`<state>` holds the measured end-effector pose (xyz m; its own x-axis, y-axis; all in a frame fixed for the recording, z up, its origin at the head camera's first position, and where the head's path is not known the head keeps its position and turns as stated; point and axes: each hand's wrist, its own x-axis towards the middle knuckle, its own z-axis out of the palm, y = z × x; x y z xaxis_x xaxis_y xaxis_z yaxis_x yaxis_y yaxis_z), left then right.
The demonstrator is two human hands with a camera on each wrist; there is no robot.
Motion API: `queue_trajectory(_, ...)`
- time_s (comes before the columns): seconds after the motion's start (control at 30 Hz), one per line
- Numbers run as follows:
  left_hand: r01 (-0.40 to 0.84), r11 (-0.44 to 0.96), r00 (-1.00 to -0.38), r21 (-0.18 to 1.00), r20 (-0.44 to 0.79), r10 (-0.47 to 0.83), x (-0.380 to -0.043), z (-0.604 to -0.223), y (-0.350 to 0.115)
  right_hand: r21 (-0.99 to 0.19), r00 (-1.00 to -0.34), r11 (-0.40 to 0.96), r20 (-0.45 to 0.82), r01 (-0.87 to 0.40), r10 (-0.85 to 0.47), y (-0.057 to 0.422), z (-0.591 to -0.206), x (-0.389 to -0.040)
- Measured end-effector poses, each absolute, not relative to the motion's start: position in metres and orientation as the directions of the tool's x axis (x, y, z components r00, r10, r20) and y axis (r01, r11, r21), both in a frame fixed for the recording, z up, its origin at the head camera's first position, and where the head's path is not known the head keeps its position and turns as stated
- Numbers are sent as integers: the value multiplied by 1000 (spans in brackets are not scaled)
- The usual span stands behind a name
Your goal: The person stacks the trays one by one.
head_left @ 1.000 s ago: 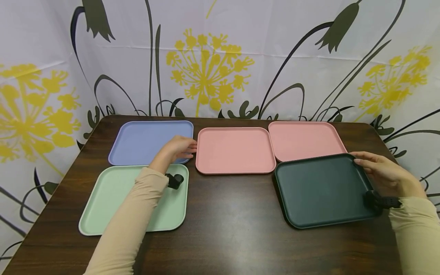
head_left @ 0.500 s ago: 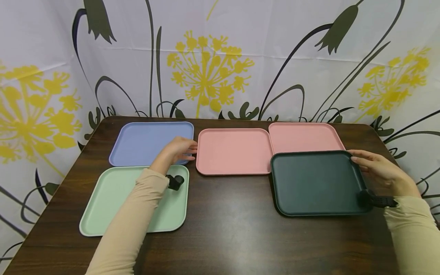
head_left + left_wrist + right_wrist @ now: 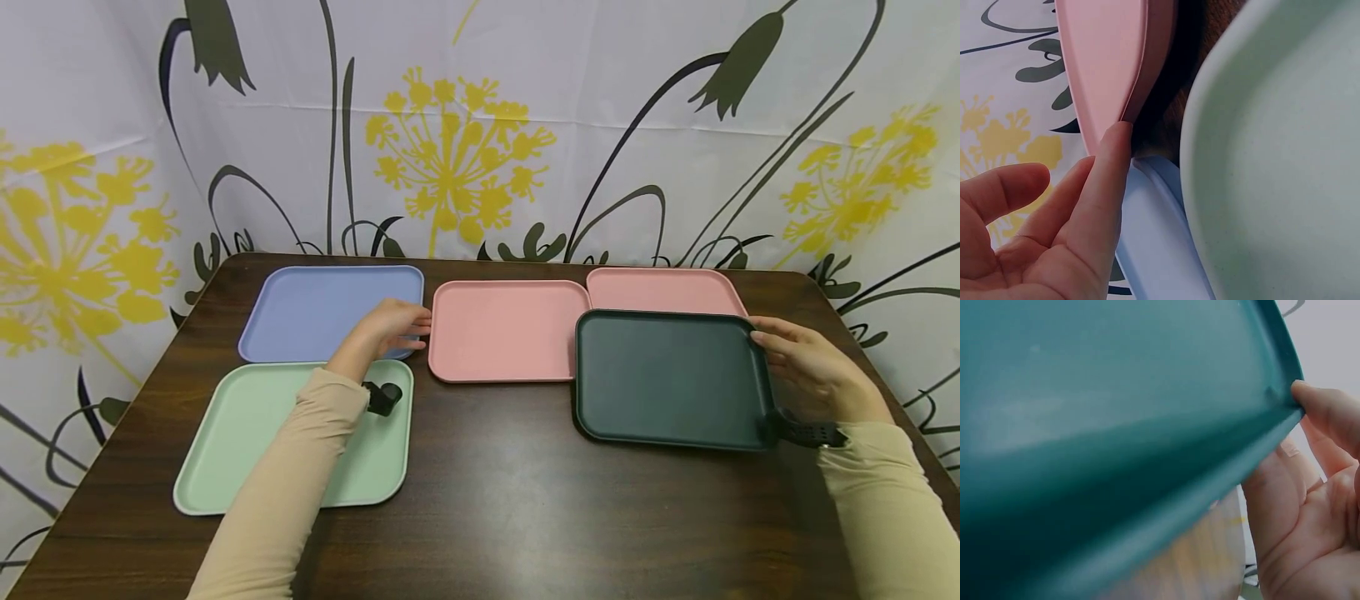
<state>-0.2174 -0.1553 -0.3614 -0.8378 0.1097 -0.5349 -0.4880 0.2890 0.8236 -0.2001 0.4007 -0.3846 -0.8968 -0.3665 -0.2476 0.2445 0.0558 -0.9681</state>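
- Just now the dark green tray (image 3: 671, 379) has shifted leftward and away from the person; its far edge hides more of the right pink tray (image 3: 667, 287), and its left end now covers the near right corner of the left pink tray (image 3: 506, 329); as I judge it, this turns a mere edge-to-edge neighbour into an overlap with both.
- Its slant has changed as well; its right end, which lay farther off than its left, now sits slightly nearer the person.
- So its long axis runs nearly left to right across the table (image 3: 495, 517), close to parallel with that of the left pink tray; I cannot tell whether it touches the trays beneath.
- The right hand (image 3: 813, 362) pinches the dark green tray by its far right corner, thumb at the rim and fingers beyond it.
- The left hand (image 3: 386, 325) looks unchanged; its fingers are extended, tips at the left edge of the left pink tray, thumb apart and gripping nothing; it reaches over the blue tray (image 3: 322, 308), with the sleeve above the pale green tray (image 3: 232, 425).
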Motion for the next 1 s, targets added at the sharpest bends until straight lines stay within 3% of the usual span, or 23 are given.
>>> queue_trajectory(0.57, -486, 300, -839, 821, -535, 104, -218, -360, -155, -967, -925, -96, -194, 237, -328, 366, -380, -207)
queue_trajectory(1.0, -476, 329, -837, 815, -535, 112, -217, -359, -156, -954, -914, -117, -223, 276, -340, 343, -374, -210)
